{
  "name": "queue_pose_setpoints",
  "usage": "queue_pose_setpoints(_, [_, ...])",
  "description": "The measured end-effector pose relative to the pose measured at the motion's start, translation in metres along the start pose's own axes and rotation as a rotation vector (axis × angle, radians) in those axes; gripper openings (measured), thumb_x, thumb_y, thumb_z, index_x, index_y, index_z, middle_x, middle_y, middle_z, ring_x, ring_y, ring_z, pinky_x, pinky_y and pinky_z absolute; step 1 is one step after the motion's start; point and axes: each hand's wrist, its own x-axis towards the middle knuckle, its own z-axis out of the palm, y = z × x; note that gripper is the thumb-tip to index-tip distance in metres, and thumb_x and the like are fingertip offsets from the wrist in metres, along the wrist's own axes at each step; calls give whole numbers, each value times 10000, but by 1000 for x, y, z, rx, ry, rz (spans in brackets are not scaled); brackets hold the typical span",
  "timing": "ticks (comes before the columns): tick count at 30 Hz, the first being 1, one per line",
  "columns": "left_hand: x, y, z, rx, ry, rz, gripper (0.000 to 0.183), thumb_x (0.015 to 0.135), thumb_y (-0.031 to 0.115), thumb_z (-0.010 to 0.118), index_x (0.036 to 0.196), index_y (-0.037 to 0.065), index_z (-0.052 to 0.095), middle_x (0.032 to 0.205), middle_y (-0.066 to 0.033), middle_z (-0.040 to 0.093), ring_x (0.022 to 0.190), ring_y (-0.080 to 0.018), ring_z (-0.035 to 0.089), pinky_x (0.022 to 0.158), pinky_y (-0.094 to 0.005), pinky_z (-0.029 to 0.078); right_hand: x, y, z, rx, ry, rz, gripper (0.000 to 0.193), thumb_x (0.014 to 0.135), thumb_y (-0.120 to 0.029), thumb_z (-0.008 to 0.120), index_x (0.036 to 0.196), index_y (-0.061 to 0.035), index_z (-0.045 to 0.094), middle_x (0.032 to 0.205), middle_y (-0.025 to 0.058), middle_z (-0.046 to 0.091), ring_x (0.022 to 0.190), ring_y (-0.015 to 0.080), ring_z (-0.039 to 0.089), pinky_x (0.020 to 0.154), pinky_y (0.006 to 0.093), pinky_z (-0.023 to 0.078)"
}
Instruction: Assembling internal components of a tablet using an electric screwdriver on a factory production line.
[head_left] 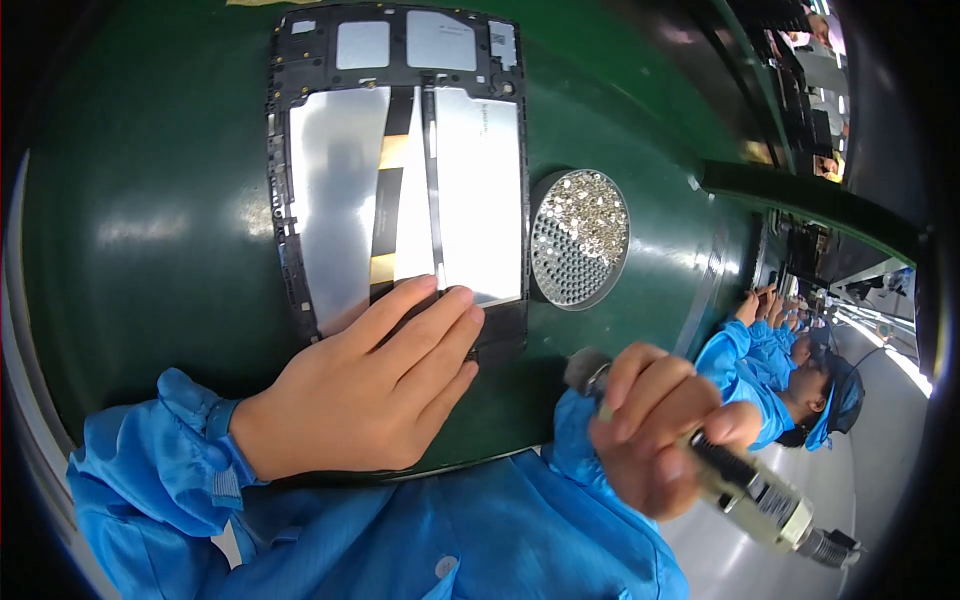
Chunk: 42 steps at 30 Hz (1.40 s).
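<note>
A flat black device frame point(428, 80), like an opened tablet housing with large silver panels and a dark ribbon strip, lies on the green table. My left hand point(375, 385) rests on its lower end, fingers stretched out and holding nothing. Its fingertips touch the frame around the middle seam. To the right, above the table's near edge, my right hand point(655, 425) is closed around an electric screwdriver point(765, 500). The tool's pale body slants toward the lower right. A grey rounded part shows beyond my fingers, too blurred to make out. The screwdriver is apart from the frame.
Right beside the frame stands a round grey dish point(622, 265) with a perforated plate and many small silver screws. A green bar point(810, 205) crosses the far right of the bench. Other people in blue work clothes point(745, 365) sit farther along on the right.
</note>
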Motion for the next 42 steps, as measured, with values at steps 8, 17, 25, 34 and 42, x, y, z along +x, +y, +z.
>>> queue_pose_setpoints(8, [-1, -3, 3, 1, 46, 7, 170, 750, 124, 675, 881, 23, 714, 1094, -194, 633, 1086, -320, 589, 984, -451, 449, -6, 7, 30, 63, -67, 88, 293, 775, 38, 610, 1035, -13, 486, 602, 70, 523, 500, 199, 530, 497, 367, 476])
queue_pose_setpoints(17, [-5, 0, 3, 23, 58, -11, 163, 746, 120, 661, 863, 15, 707, 1091, -191, 633, 1100, -314, 581, 983, -451, 450, -8, 11, 34, 83, -63, 93, 342, 723, 70, 618, 1034, -1, 495, 614, 82, 532, 506, 203, 534, 511, 372, 488])
queue_pose_setpoints(25, [-4, 0, -2, -4, 20, -12, 130, 774, 121, 655, 842, 22, 704, 1101, -200, 637, 1112, -320, 581, 992, -467, 444, -9, 12, 34, 94, -94, 82, 375, 683, 81, 625, 1027, 8, 494, 619, 90, 541, 509, 209, 534, 523, 390, 497])
queue_pose_setpoints(34, [-10, 2, -1, 16, 51, -5, 118, 760, 113, 663, 829, 27, 704, 1105, -198, 633, 1093, -326, 587, 981, -468, 450, -8, 14, 37, 104, -152, 79, 405, 639, 93, 597, 1014, 8, 469, 609, 103, 531, 513, 217, 534, 531, 393, 501])
queue_pose_setpoints(42, [-1, 4, 0, -3, 42, 12, 143, 767, 102, 658, 874, 17, 699, 1102, -189, 618, 1110, -324, 557, 1001, -473, 416, -10, 15, 27, 112, -123, 94, 299, 805, -34, 582, 1076, -51, 457, 619, 47, 501, 509, 179, 504, 539, 365, 442])
